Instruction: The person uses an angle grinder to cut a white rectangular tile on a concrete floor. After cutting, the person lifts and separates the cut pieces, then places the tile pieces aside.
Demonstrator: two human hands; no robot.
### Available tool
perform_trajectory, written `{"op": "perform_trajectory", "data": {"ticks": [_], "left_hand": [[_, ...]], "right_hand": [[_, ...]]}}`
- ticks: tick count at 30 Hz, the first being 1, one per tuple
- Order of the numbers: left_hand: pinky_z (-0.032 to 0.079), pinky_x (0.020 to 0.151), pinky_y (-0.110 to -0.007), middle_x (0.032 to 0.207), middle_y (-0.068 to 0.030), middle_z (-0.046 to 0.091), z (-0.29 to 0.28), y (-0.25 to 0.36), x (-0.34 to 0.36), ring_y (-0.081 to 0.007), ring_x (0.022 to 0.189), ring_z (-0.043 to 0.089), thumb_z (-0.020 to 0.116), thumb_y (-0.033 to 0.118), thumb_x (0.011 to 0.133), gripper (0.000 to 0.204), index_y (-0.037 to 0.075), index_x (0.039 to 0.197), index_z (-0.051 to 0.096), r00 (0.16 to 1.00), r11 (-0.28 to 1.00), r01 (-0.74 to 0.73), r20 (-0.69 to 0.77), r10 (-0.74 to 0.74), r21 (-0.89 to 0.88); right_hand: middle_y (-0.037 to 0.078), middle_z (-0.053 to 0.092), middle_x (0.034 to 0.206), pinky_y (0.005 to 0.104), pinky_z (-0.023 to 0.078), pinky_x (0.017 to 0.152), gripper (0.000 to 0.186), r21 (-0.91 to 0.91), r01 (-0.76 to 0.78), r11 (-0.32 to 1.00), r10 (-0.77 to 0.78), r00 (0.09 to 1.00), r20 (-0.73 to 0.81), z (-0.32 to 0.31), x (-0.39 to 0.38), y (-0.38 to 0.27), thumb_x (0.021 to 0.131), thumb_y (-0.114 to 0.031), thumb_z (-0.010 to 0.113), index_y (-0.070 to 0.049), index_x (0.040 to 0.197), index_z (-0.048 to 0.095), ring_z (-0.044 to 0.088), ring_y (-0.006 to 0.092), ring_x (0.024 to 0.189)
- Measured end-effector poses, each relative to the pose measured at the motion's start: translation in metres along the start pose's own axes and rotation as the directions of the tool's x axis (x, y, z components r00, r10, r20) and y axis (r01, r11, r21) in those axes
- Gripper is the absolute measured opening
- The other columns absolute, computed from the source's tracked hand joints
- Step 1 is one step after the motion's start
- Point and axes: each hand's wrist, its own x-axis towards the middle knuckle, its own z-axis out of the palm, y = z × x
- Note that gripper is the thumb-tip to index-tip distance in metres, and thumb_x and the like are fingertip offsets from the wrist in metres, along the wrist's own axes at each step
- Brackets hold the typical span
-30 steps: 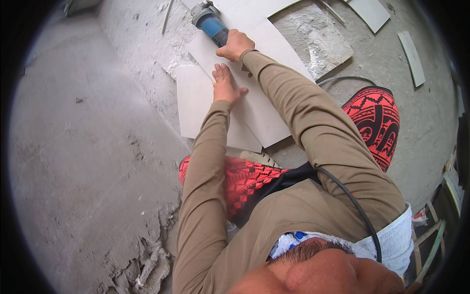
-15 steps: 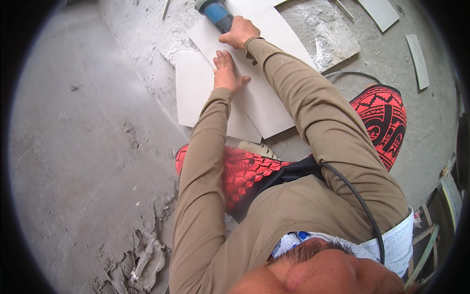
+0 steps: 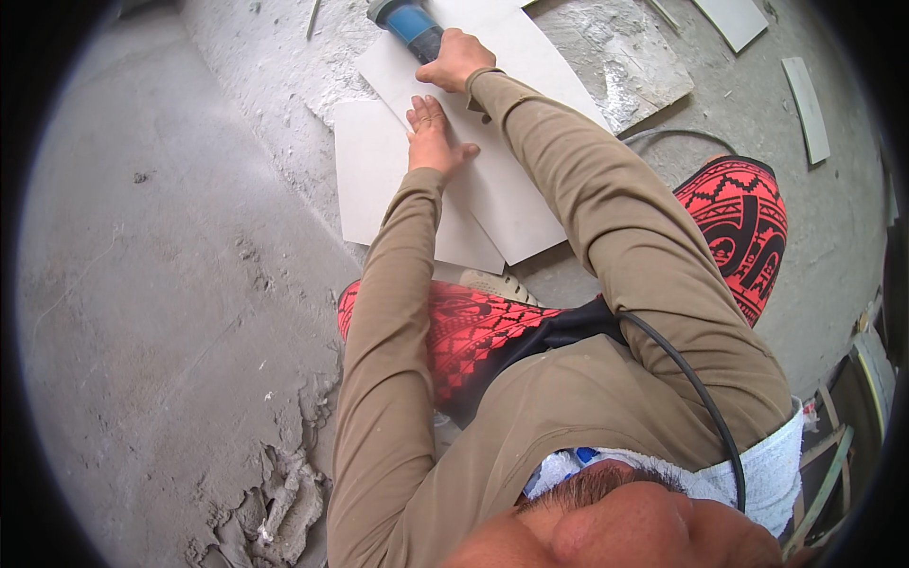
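Observation:
My right hand (image 3: 458,59) is closed around the dark rear body of a blue angle grinder (image 3: 411,23), its grey head at the top edge of the view. The grinder lies over a large pale tile (image 3: 521,180); its disc is out of sight. With fingers stretched out and thumb apart, my left hand (image 3: 434,137) lies flat on the tiles, close to the large tile's left edge. Partly under that tile, a second pale tile (image 3: 367,180) sticks out at the left.
A dusty slab (image 3: 620,66) lies beyond the tiles. Tile offcuts (image 3: 805,109) lie at the far right. A dark cable (image 3: 686,369) hangs by my right arm. Crumbled mortar (image 3: 284,511) sits at the lower left of the concrete floor (image 3: 151,312).
The whole scene has shifted slightly left and up in the view. My hands, the angle grinder and the tiles keep about the same places relative to one another.

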Motion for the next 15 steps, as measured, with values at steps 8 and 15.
{"op": "perform_trajectory", "data": {"ticks": [8, 15], "left_hand": [[0.024, 0.12, -0.05, 0.164, -0.0254, 0.004, 0.0037, -0.004, 0.0019, -0.0447, 0.151, 0.008, 0.083, 0.038, 0.076, 0.118, 0.002, 0.158, 0.007, 1.0, 1.0, -0.001, -0.001, 0.001, 0.006], [0.025, 0.12, -0.048, 0.164, -0.0262, 0.004, 0.0067, -0.0052, 0.0033, -0.0452, 0.151, 0.009, 0.083, 0.039, 0.075, 0.119, 0.001, 0.158, 0.007, 1.0, 1.0, -0.011, -0.004, 0.011, 0.022]], "right_hand": [[0.014, 0.071, 0.11, 0.0356, 0.056, 0.088, 0.064, -0.003, -0.004, 1.0, 0.004, 1.0, 0.016, 0.0008, -0.0003, 0.0007, 0.066, -0.037, 0.077, -0.001, 0.117, 0.062, 0.071, 0.0258, 0.101], [0.014, 0.072, 0.107, 0.0356, 0.057, 0.086, 0.061, -0.004, -0.014, 1.0, 0.014, 1.0, 0.015, 0.0016, 0.0001, 0.0023, 0.065, -0.035, 0.077, -0.001, 0.114, 0.064, 0.071, 0.0257, 0.099]]}}
